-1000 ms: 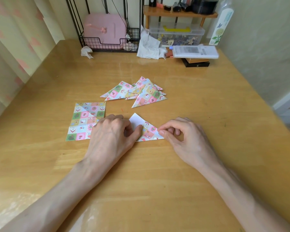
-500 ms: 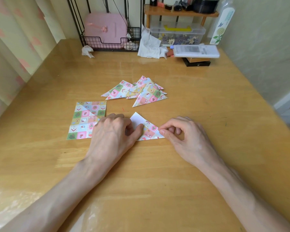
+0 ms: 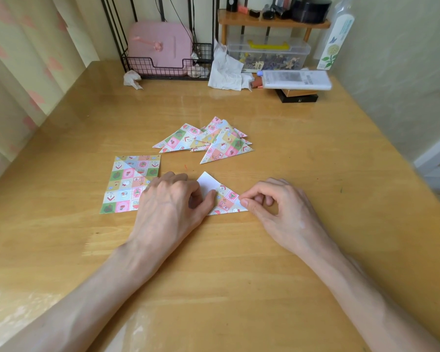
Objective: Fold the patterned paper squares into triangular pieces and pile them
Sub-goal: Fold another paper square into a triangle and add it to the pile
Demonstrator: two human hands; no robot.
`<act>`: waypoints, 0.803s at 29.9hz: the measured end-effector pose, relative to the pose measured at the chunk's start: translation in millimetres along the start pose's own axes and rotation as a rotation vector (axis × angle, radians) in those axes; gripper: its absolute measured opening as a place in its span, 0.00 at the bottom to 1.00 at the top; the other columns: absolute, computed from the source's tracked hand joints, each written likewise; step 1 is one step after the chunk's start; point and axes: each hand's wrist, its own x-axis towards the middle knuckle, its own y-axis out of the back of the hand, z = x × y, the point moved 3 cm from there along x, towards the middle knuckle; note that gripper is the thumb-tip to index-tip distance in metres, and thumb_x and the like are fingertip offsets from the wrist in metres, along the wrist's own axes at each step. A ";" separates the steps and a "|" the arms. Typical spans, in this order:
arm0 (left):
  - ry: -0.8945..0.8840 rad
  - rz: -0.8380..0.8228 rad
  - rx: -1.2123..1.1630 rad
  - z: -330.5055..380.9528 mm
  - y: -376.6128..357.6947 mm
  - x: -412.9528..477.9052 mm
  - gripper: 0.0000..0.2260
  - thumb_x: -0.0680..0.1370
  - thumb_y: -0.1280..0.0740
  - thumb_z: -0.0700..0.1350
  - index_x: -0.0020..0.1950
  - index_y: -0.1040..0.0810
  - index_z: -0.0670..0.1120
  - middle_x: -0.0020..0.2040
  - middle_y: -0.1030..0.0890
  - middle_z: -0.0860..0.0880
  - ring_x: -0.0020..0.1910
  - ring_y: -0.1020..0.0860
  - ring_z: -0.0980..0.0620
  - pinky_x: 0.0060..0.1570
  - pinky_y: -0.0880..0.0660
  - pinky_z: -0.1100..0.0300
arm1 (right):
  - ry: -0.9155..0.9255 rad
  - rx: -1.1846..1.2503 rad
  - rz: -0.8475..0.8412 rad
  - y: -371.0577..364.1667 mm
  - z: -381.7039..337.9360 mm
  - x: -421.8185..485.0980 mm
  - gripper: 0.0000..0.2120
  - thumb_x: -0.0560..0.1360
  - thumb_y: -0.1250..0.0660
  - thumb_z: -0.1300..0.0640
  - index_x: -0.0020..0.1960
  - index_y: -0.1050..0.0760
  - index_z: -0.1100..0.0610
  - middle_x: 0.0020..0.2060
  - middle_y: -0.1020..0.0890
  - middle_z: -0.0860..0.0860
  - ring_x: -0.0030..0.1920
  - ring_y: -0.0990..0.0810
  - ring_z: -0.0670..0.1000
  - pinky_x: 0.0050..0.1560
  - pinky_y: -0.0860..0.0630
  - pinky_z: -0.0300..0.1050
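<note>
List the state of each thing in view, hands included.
Patterned paper square with white underside: half-folded, white flap showing.
Left hand: curled, thumb on that square.
Right hand: pinching its right corner.
Pile of patterned paper triangles: folded, loosely overlapped.
Flat patterned paper sheet: unfolded, creased.
Clear plastic box with yellow handle: lid shut.
</note>
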 end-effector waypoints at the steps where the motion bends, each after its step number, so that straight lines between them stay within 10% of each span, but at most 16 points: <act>1: -0.002 -0.002 -0.005 -0.8 -0.4 0.1 0.21 0.76 0.30 0.59 0.29 0.32 0.52 0.29 0.34 0.55 0.34 0.29 0.48 0.36 0.38 0.58 | 0.002 0.000 -0.001 0.1 0.0 -0.1 0.05 0.76 0.26 0.56 0.45 0.17 0.46 0.35 0.23 0.42 0.43 0.26 0.48 0.43 0.33 0.31; 24: -0.261 -0.096 -0.128 2.7 -6.0 -0.3 0.11 0.83 0.38 0.51 0.58 0.17 0.62 0.54 0.22 0.60 0.48 0.25 0.55 0.30 0.25 0.53 | -0.009 -0.006 -0.008 -0.5 0.4 -0.3 0.05 0.76 0.25 0.55 0.43 0.17 0.46 0.35 0.24 0.42 0.43 0.27 0.47 0.43 0.34 0.30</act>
